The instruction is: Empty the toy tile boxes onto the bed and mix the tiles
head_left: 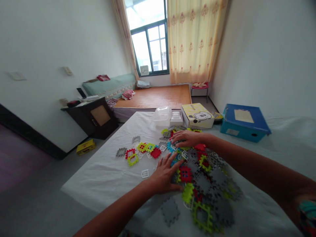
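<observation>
On the white-covered table [103,177] lies a heap of flat plastic building tiles [204,184], grey, green, red and blue, their toothed edges overlapping so that many are half buried. Both hands rest palm-down on this heap. The left hand [164,176] lies at its near left edge with fingers spread flat, gripping nothing, seemingly pressing the pieces so they stay put. The right hand [186,138] reaches across to the far side, fingers likewise extended and flat on the tiles, holding none. A few joined tiles [142,149] sit apart to the left, laid out in a row, well clear of the heap. Beyond the heap stand a clear plastic tub [161,117] and a yellow cartoon box [197,115]; a blue box [243,121] sits further right.
</observation>
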### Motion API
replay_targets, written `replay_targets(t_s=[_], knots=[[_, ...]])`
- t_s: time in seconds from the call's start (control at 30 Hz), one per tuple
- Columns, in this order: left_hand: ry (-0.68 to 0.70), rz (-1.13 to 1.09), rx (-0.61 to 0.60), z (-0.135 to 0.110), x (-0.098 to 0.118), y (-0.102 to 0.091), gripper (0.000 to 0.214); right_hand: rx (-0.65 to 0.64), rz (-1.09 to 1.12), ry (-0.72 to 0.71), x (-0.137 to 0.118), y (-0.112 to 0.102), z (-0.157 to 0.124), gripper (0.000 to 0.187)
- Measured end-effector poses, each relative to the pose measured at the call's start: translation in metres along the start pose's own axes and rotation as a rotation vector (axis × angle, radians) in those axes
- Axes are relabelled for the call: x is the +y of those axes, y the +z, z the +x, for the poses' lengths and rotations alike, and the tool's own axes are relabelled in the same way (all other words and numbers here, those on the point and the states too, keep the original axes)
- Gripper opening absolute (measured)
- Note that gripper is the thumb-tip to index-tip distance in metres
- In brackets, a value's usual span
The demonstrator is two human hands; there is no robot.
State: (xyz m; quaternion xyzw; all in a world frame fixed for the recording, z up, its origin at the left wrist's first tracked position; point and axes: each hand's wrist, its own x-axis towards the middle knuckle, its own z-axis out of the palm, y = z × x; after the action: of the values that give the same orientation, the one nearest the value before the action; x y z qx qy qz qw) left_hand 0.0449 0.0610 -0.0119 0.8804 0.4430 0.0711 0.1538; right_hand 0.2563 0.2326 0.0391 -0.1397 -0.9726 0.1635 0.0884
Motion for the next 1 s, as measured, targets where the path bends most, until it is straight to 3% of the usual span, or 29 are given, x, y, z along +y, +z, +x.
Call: replay_targets(t_s=[0.07,0.17,0.23,0.37,0.53,0.67,0.77,0.87,0.93,1.0], knots=[[-0.001,0.012,0.013,-0.004,-0.004,0.0,0.102,0.093,-0.01,0.079,0.015,-0.019,-0.014,0.038],[-0.015,0.045,0.046,-0.013,-0.01,0.0,0.1,0.248,-0.222,0.408,0.054,-0.047,-0.044,0.039],[-0.04,0.064,0.071,-0.019,-0.013,0.0,0.096,0.24,-0.38,0.618,0.082,-0.055,-0.063,0.046],[-0.061,0.078,0.103,-0.027,-0.017,0.0,0.091,0.215,-0.522,0.817,0.119,-0.041,-0.078,0.054],[-0.077,0.107,0.098,-0.03,-0.02,0.003,0.089,0.318,-0.566,0.928,0.126,-0.024,-0.058,0.051],[-0.088,0.145,0.142,-0.037,-0.026,-0.007,0.08,0.271,-0.519,0.849,0.118,-0.037,-0.037,0.046],[-0.191,0.2,0.277,-0.05,-0.055,-0.025,0.066,0.271,-0.42,0.662,0.096,-0.04,-0.006,0.043],[-0.49,0.275,0.444,-0.069,-0.11,-0.045,0.058,0.181,-0.251,0.321,0.065,-0.027,0.04,0.045],[-0.764,0.258,0.459,-0.082,-0.148,-0.053,0.062,0.075,-0.162,0.111,0.048,-0.013,0.072,0.048],[-0.908,0.184,0.422,-0.09,-0.176,-0.055,0.065,-0.016,-0.132,0.037,0.041,0.002,0.098,0.049]])
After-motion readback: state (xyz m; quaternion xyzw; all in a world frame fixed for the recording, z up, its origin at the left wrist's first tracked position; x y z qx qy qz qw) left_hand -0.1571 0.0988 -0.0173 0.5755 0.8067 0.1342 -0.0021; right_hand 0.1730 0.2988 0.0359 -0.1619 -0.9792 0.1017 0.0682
